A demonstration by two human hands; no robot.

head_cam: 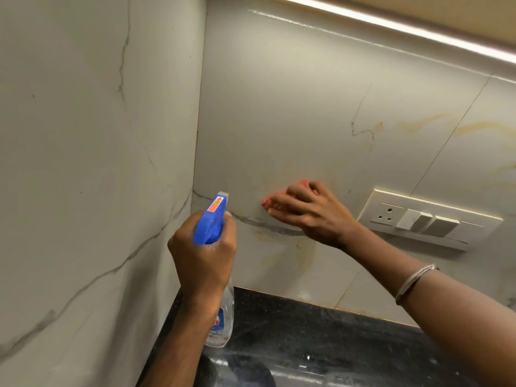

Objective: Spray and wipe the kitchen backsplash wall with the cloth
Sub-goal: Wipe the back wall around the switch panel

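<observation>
In a kitchen corner, two pale marble-look tile walls meet above a black speckled bench (321, 331). The backsplash wall (293, 107) carries grey veins and yellowish streaks, with a white socket-and-switch plate (427, 217) to the right and a lit strip (405, 26) along its top. The left hand (202, 255) has its grip closed round the neck of a clear spray bottle (220, 317); the bottle's long axis stands near upright, and its blue trigger head (210, 222) points up and forward at the backsplash, near the corner. The right hand (304, 209) presses flat on the wall, fingers spread over a bunched pink cloth (269, 199), left of the switch plate. A thin bangle (413, 280) circles the right forearm.
</observation>
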